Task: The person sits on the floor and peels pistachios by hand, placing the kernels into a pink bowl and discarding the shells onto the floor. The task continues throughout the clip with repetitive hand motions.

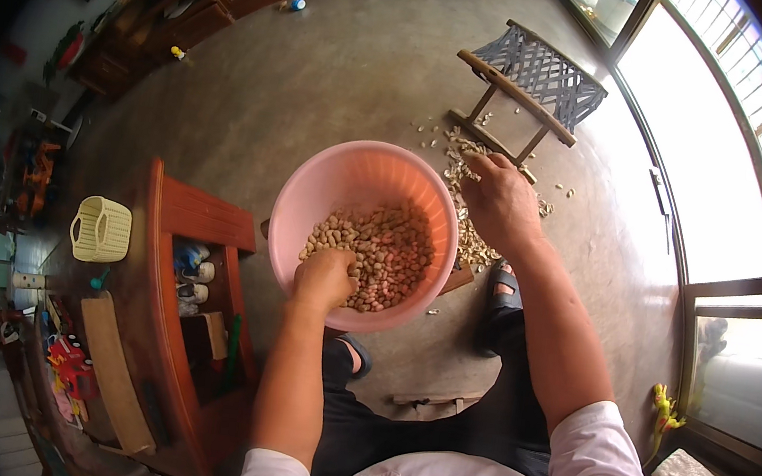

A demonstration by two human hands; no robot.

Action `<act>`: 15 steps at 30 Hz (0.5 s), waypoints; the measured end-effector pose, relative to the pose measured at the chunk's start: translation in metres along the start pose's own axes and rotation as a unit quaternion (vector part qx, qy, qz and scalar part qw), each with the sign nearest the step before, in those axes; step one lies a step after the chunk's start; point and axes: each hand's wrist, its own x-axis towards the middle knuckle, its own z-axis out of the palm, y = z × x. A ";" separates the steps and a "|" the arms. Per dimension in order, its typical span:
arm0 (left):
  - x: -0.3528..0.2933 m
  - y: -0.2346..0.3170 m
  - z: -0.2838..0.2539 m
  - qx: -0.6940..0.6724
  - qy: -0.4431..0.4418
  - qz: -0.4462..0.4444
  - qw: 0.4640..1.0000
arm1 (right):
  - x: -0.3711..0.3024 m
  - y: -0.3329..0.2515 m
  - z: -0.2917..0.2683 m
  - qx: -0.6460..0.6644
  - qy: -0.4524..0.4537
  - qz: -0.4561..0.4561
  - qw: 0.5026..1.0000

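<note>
A round pink plastic basin [298,180] stands in front of me, part filled with unshelled peanuts [389,253] and reddish shelled kernels. My left hand [324,279] reaches over its near left side, fingers curled down at the peanuts; what they grip, if anything, is hidden. Beyond the basin's right rim, my right hand [502,201] is held with thumb and fingers closed together. A pale bit shows at its fingertips, too small to make out. Below that hand, a heap of broken peanut shells [475,247] lies on the floor.
A folding stool [543,77] with a woven strap seat stands beyond the shells. Left of the basin is a reddish wooden cabinet [205,202] with shoes inside, and a cream basket [103,231] is farther left. Glass sliding doors [658,186] line the right. My sandalled feet flank the basin's near side.
</note>
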 end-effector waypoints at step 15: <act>0.004 -0.005 0.019 0.030 0.039 0.041 0.998 | -0.022 -0.023 0.036 0.019 -0.144 -0.157 0.977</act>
